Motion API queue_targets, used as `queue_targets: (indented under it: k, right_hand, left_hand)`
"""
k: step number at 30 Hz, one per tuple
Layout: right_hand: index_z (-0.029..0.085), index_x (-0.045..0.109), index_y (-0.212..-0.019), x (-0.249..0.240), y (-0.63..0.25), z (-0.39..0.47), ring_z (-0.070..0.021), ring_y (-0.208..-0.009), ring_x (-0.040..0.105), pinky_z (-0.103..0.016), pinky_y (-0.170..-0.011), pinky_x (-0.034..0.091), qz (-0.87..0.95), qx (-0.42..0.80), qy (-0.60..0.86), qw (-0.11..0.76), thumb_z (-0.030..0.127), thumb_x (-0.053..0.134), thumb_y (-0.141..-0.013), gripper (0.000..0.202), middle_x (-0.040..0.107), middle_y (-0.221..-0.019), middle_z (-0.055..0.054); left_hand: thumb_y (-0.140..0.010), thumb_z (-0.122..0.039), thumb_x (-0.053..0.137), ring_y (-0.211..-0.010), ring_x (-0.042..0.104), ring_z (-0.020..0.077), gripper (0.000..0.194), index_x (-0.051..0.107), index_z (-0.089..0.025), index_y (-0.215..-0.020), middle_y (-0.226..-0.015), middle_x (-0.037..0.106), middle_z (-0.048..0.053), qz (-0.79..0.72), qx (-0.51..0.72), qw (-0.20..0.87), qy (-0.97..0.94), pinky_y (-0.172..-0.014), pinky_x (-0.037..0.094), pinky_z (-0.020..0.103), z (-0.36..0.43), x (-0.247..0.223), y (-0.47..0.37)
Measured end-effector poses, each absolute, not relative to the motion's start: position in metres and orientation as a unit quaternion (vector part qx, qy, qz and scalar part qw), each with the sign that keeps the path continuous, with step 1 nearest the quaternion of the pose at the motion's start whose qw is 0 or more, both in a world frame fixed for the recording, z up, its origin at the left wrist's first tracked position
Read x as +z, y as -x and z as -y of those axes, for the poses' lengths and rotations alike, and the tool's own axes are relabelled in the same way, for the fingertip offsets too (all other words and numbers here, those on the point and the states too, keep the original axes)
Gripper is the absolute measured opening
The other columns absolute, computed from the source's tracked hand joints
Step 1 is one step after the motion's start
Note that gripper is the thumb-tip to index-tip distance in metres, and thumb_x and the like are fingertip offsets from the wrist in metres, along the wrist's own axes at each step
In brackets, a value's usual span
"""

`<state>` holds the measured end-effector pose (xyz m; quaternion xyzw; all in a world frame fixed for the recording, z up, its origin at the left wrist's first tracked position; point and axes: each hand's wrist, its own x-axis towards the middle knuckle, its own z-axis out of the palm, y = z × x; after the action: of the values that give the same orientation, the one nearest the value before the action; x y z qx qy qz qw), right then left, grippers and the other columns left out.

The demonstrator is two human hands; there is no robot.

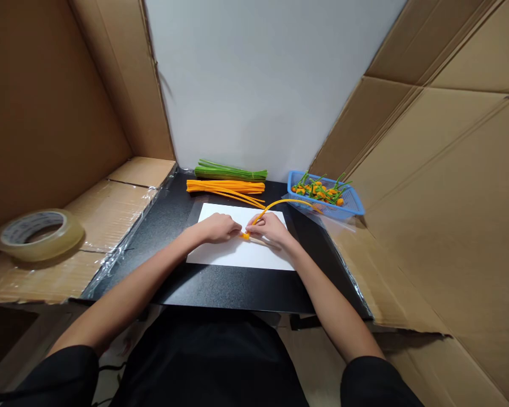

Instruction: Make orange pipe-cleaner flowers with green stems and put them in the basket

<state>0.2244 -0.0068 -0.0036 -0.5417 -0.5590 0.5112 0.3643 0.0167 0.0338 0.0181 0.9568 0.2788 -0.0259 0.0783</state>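
Over a white sheet [224, 255], both my hands are closed around a small bit of work. Between the fingertips of my left hand [220, 227] is the coiled end of an orange pipe cleaner [285, 200]. My right hand [271, 227] pinches the same stem close to the coil, and its long free end arcs up and away to the right. A thin tan stick [266, 243] points from the coil toward my right wrist. Whether the coil is wrapped around the stick, I cannot tell.
Bundles of green pipe cleaners [231, 172] and orange pipe cleaners [224, 186] lie at the back of the black table [220, 288]. A blue basket [348, 212] at the right holds several small orange-and-green pieces. Tape [38, 233] sits on cardboard at left; cardboard walls flank both sides.
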Motion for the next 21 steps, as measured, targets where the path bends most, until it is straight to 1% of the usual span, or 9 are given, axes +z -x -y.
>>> queue_targets:
  k: [3,5,7,10,12,15,18,20,21]
  right_hand:
    - [0.015,0.072,-0.075,-0.002,-0.224,0.006,-0.0195,-0.066,0.071,-0.029,-0.064,0.056,0.579,0.422,0.563,0.411,0.031,0.081,-0.069,0.02,0.075,-0.07,-0.007]
    - [0.016,0.074,-0.079,0.0,-0.223,0.006,-0.0228,-0.076,0.074,-0.034,-0.074,0.056,0.593,0.357,0.571,0.441,0.033,0.074,-0.077,0.017,0.078,-0.081,-0.01]
    - [0.018,0.077,-0.081,0.003,-0.222,0.008,-0.0259,-0.086,0.074,-0.038,-0.082,0.055,0.609,0.297,0.577,0.457,0.035,0.069,-0.081,0.019,0.079,-0.09,-0.011]
    - [0.021,0.08,-0.081,0.005,-0.218,0.012,-0.0292,-0.094,0.072,-0.041,-0.088,0.052,0.626,0.217,0.585,0.467,0.037,0.071,-0.08,0.019,0.079,-0.093,-0.011]
    - [0.022,0.081,-0.079,0.005,-0.215,0.014,-0.0294,-0.095,0.071,-0.041,-0.088,0.051,0.626,0.2,0.581,0.481,0.037,0.074,-0.077,0.017,0.078,-0.091,-0.011]
    - [0.022,0.081,-0.081,0.002,-0.212,0.014,-0.0265,-0.087,0.07,-0.037,-0.078,0.051,0.578,0.282,0.565,0.517,0.04,0.079,-0.071,0.021,0.078,-0.089,-0.009]
    - [0.023,0.08,-0.083,-0.001,-0.213,0.01,-0.0215,-0.081,0.068,-0.032,-0.07,0.048,0.476,0.421,0.55,0.543,0.04,0.084,-0.063,0.027,0.077,-0.086,-0.006]
    - [0.023,0.08,-0.082,-0.001,-0.214,0.008,-0.0192,-0.084,0.067,-0.029,-0.07,0.046,0.411,0.496,0.535,0.547,0.038,0.086,-0.059,0.028,0.077,-0.084,-0.005]
    - [0.023,0.08,-0.083,0.0,-0.215,0.008,-0.0186,-0.086,0.067,-0.027,-0.071,0.045,0.386,0.525,0.526,0.546,0.037,0.087,-0.058,0.029,0.077,-0.085,-0.004]
  left_hand:
    - [-0.089,-0.022,0.046,-0.073,0.066,0.0267,0.024,0.069,-0.018,-0.093,-0.084,0.071,0.014,-0.327,-0.012,0.006,-0.945,-0.064,0.037,0.031,-0.028,0.014,-0.024]
    - [-0.091,-0.024,0.045,-0.078,0.068,0.029,0.027,0.069,-0.017,-0.1,-0.088,0.072,0.016,-0.37,0.006,-0.005,-0.929,-0.066,0.04,0.033,-0.028,0.011,-0.027]
    - [-0.094,-0.027,0.043,-0.081,0.069,0.0303,0.03,0.068,-0.015,-0.105,-0.091,0.072,0.017,-0.418,0.023,0.006,-0.908,-0.069,0.043,0.034,-0.029,0.008,-0.03]
    - [-0.098,-0.031,0.037,-0.083,0.07,0.0318,0.036,0.069,-0.014,-0.105,-0.091,0.072,0.019,-0.478,0.059,0.036,-0.876,-0.071,0.044,0.036,-0.028,0.002,-0.034]
    - [-0.099,-0.034,0.036,-0.084,0.069,0.0324,0.04,0.069,-0.014,-0.102,-0.091,0.072,0.019,-0.507,0.094,0.056,-0.855,-0.071,0.043,0.036,-0.025,-0.002,-0.037]
    - [-0.098,-0.036,0.038,-0.081,0.068,0.0301,0.039,0.07,-0.015,-0.093,-0.086,0.072,0.017,-0.534,0.173,0.106,-0.821,-0.07,0.042,0.034,-0.022,-0.006,-0.04]
    - [-0.094,-0.033,0.047,-0.073,0.063,0.0238,0.033,0.065,-0.016,-0.071,-0.069,0.067,0.01,-0.522,0.296,0.256,-0.758,-0.07,0.04,0.03,-0.023,-0.009,-0.04]
    - [-0.092,-0.034,0.049,-0.063,0.059,0.0193,0.037,0.058,-0.018,-0.06,-0.058,0.062,0.006,-0.498,0.344,0.36,-0.71,-0.067,0.04,0.028,-0.026,-0.01,-0.04]
    - [-0.093,-0.036,0.048,-0.058,0.056,0.0172,0.04,0.055,-0.018,-0.058,-0.055,0.06,0.004,-0.488,0.354,0.396,-0.693,-0.065,0.04,0.027,-0.028,-0.011,-0.041]
